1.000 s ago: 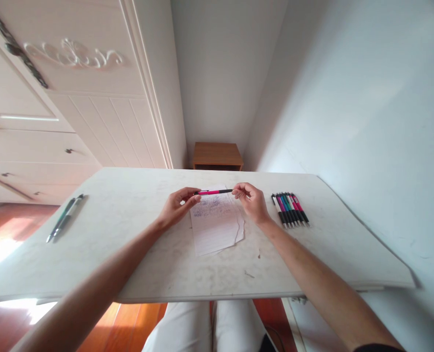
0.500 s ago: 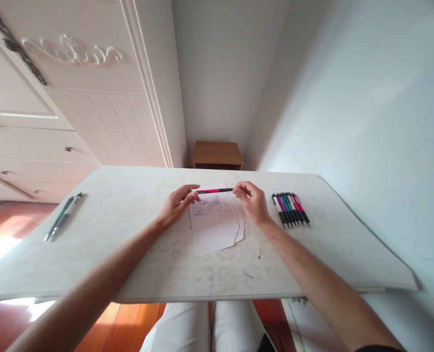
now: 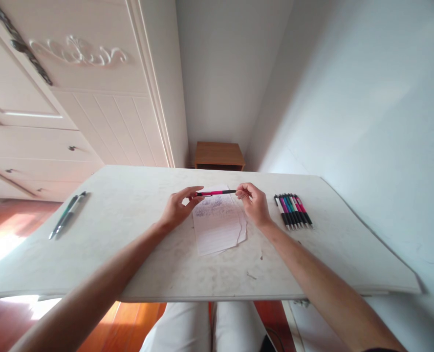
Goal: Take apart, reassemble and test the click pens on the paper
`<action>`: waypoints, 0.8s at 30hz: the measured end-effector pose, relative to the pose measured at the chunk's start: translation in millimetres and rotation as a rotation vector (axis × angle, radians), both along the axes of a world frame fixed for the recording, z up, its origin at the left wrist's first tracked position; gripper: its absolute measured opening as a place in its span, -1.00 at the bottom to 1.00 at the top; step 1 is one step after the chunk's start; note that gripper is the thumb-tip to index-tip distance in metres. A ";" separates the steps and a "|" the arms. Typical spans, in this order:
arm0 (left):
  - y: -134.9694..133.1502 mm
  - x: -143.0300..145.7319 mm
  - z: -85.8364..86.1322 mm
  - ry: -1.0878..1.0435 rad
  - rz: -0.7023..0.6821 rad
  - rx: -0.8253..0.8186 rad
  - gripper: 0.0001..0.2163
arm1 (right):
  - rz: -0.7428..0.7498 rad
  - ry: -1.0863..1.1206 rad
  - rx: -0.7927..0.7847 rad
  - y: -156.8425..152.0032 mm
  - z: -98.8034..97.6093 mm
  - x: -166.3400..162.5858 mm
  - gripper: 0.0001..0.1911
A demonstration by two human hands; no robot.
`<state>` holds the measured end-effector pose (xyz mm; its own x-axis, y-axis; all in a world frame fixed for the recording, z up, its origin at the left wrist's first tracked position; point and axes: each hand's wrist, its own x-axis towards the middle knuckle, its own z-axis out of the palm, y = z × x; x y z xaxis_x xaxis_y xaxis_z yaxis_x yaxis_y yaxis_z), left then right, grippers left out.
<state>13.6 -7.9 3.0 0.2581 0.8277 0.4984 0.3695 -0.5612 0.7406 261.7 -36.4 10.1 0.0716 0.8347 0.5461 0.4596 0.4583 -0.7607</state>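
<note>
A pink pen with a black grip (image 3: 219,192) is held level between my two hands, above the far part of some lined paper (image 3: 219,230). My left hand (image 3: 178,205) pinches its clicker end, with thumb below and the forefinger stretched out above. At the black tip end, the fingers of my right hand (image 3: 252,201) are closed on it. Dense blue scribbles cover the upper part of the top sheet, and a second sheet with a torn edge shows from under it.
To the right lies a row of several pens (image 3: 293,211) in mixed colours, side by side. Two pens (image 3: 68,214) lie near the left edge of the white table (image 3: 136,274). A wooden stand (image 3: 220,154) is beyond the table, between a white cabinet (image 3: 110,117) and the wall.
The pen has turned slightly about its length, so its clip now shows at the lower side near my left hand. Both hands keep their hold; the view has shifted slightly.
</note>
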 end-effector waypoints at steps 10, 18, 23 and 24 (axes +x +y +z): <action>2.1 -0.7 -0.9 0.003 -0.137 -0.199 -0.65 | -0.022 -0.054 0.031 -2.6 -1.4 -1.5 -0.88; 0.7 -1.4 3.3 -0.017 -0.044 -0.114 -0.73 | -0.033 -0.167 0.004 -4.3 -1.2 -3.5 -0.87; 0.9 -1.1 1.0 -0.059 -0.085 0.042 -0.81 | 0.009 -0.114 -0.044 -3.8 -2.1 -5.0 -0.72; 1.2 -1.1 0.9 -0.059 -0.092 0.063 -0.82 | 0.019 -0.099 -0.051 -3.5 -2.5 -5.3 -0.70</action>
<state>12.5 -6.6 4.0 0.2999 0.7684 0.5653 0.2712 -0.6368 0.7218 256.5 -39.9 7.6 0.0036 0.8623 0.5063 0.5253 0.4292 -0.7348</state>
